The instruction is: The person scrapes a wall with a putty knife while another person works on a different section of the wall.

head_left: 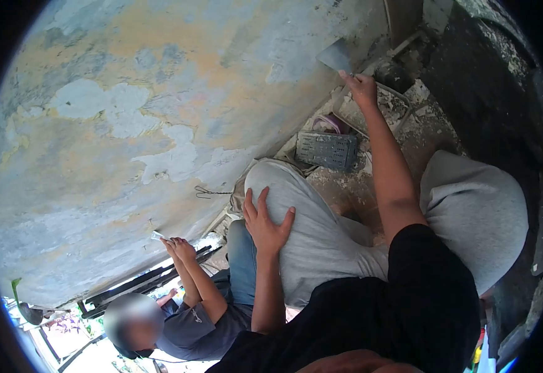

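Note:
My right hand (363, 91) is closed around the handle of a wide-bladed scraper (334, 56). Its flat blade lies against the lower part of the patchy, peeling wall (209, 81). My left hand (267, 222) rests with spread fingers on my knee, on the grey trouser cloth (315, 230), and holds nothing. Between my right forearm and the wall, a dark perforated plastic basket (327, 150) sits on the debris-covered floor, with a purple ring-shaped item (332, 124) beside it.
At lower left a co-worker (203, 317) works on the same wall, both hands (181, 250) around a small scraper (157, 235). A bent wire (212, 192) shows against the wall nearby. Paint flakes and rubble (430, 127) cover the floor around a frame (392, 99).

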### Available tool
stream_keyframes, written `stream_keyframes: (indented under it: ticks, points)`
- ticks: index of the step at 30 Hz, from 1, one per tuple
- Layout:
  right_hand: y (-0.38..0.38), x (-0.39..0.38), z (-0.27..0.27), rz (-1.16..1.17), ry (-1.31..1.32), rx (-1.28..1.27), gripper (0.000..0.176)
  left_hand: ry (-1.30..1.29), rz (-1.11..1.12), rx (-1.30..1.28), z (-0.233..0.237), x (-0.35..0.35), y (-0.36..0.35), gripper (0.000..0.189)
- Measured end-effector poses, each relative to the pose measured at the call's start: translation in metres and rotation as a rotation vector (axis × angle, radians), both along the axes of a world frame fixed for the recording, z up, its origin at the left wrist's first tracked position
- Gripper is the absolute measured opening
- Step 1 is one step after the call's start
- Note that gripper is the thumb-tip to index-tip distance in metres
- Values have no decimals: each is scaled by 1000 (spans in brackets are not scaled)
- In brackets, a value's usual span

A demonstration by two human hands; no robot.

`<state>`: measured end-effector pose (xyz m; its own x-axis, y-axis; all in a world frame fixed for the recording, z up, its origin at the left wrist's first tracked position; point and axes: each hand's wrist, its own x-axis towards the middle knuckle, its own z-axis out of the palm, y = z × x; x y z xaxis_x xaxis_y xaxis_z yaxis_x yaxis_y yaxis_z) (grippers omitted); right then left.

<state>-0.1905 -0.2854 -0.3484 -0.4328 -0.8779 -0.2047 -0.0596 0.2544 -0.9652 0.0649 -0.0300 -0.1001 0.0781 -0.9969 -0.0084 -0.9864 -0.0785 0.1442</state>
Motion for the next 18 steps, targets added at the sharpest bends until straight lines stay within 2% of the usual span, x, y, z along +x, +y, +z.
stream_keyframes:
  ticks: [3, 5, 9, 10, 11, 15, 18]
  points:
    - [-5, 8, -13, 38, -45, -76, 66, 15, 8, 22, 6, -4, -1, 71]
    - [-9, 4, -22, 83, -57, 10, 66, 10, 21, 15, 4, 0, 0, 71]
    - [0, 9, -27, 25, -91, -25, 67, 13, -3, -4, 2, 1, 3, 71]
    - [-2, 12, -28, 17, -93, -33, 72, 11, 0, -2, 3, 1, 5, 71]
    - [-9, 14, -25, 11, -94, -53, 78, 10, 0, 1, 4, 0, 4, 71]
    - [-10, 11, -15, -10, -55, -92, 78, 16, 25, 4, 2, 4, 6, 71]
    - [-16, 11, 22, 13, -76, -93, 76, 19, 1, -2, -2, 10, 9, 76]
